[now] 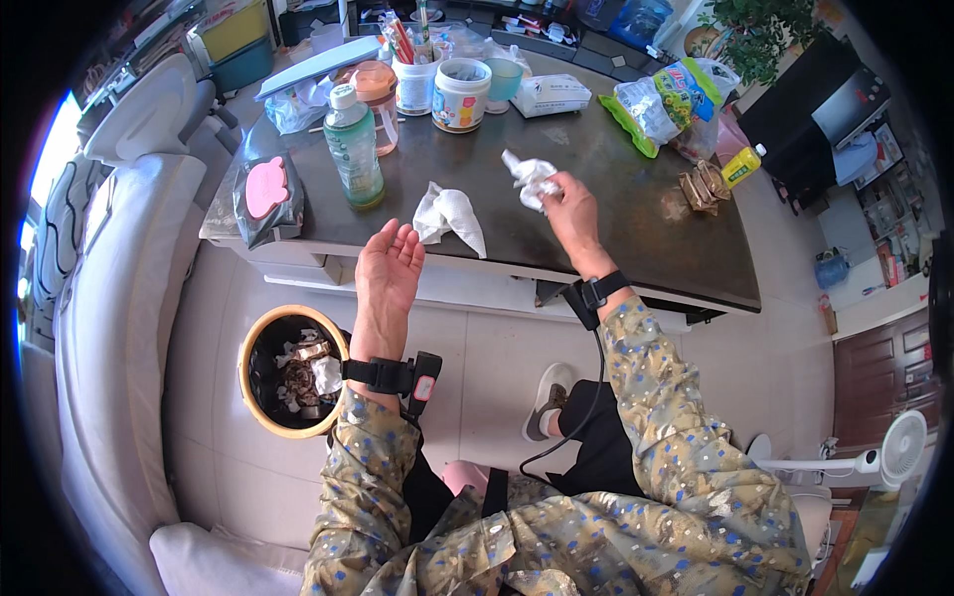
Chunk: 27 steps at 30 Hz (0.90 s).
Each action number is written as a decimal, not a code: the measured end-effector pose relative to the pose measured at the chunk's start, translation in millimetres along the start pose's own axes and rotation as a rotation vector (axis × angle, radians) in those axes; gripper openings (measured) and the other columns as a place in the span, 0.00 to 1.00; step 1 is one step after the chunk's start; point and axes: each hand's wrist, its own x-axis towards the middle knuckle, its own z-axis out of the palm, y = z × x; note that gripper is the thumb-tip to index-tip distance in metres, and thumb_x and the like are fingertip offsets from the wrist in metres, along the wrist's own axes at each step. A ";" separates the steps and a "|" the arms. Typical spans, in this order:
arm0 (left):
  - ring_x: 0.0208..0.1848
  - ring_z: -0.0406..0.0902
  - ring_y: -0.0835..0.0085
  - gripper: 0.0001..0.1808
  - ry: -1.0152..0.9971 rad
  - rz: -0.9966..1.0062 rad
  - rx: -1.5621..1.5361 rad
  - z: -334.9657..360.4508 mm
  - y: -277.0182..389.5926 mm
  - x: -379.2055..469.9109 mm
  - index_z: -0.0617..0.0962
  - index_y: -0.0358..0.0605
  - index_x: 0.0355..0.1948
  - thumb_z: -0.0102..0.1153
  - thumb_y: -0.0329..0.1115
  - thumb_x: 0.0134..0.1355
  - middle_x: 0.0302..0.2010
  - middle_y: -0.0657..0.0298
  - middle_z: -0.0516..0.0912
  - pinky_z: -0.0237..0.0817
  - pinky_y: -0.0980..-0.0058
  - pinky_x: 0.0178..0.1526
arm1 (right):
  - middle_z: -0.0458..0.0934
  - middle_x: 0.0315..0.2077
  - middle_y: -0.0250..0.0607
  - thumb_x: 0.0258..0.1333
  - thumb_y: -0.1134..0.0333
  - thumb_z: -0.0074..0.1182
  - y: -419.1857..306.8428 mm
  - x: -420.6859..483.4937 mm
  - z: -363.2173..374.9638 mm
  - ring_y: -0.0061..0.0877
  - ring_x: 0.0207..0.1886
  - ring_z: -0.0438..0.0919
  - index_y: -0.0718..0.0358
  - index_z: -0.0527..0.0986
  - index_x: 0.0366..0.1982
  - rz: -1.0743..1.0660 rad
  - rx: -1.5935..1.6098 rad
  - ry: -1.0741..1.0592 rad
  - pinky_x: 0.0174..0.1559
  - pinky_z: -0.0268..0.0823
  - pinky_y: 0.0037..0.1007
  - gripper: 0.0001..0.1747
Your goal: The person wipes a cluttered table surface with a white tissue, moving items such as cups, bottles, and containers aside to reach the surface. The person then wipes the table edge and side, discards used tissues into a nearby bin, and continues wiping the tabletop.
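Note:
My right hand (572,216) grips a crumpled white tissue (532,180) over the dark tabletop (514,235). Palm up, my left hand (389,267) is at the table's front edge with its fingers slightly curled and nothing in it. Just beyond its fingertips, a second crumpled tissue (449,216) lies on the table near the edge. A green-tinted plastic bottle (353,153) with a white cap stands behind my left hand. Left of the bottle lies a dark plastic packet (291,201) with a pink bear-shaped lid (267,188).
A lined trash bin (250,395) holding tissues and wrappers stands on the floor by my left forearm. Cups and tubs (462,100), a tissue pack (551,95) and a snack bag (656,108) line the table's back. Brown wrapped packets (703,188) and a yellow bottle (742,165) lie at right.

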 end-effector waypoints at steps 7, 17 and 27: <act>0.38 0.75 0.71 0.12 -0.047 -0.009 -0.026 -3.4 4.7 0.1 0.72 0.41 0.43 0.51 0.31 0.58 0.36 0.61 0.76 0.69 0.73 0.42 | 0.77 0.27 0.44 0.47 0.69 0.53 19.3 18.1 -62.1 0.34 0.31 0.76 0.66 0.74 0.34 0.422 -0.007 -0.010 0.34 0.65 0.31 0.11; 0.60 0.61 0.61 0.35 -0.353 -0.115 0.318 16.8 -13.1 -29.4 0.61 0.55 0.61 0.58 0.49 0.56 0.58 0.64 0.66 0.53 0.49 0.56 | 0.77 0.35 0.42 0.46 0.73 0.57 -106.6 -41.6 -1.8 0.28 0.36 0.77 0.62 0.68 0.46 -0.143 0.205 -0.023 0.38 0.69 0.28 0.21; 0.42 0.77 0.57 0.14 0.024 0.024 -0.115 3.2 3.6 -11.4 0.68 0.42 0.51 0.43 0.31 0.64 0.44 0.56 0.76 0.71 0.55 0.41 | 0.65 0.55 0.53 0.50 0.63 0.55 -105.2 -21.0 19.5 0.42 0.57 0.66 0.52 0.72 0.51 -0.241 0.068 -0.389 0.56 0.60 0.34 0.23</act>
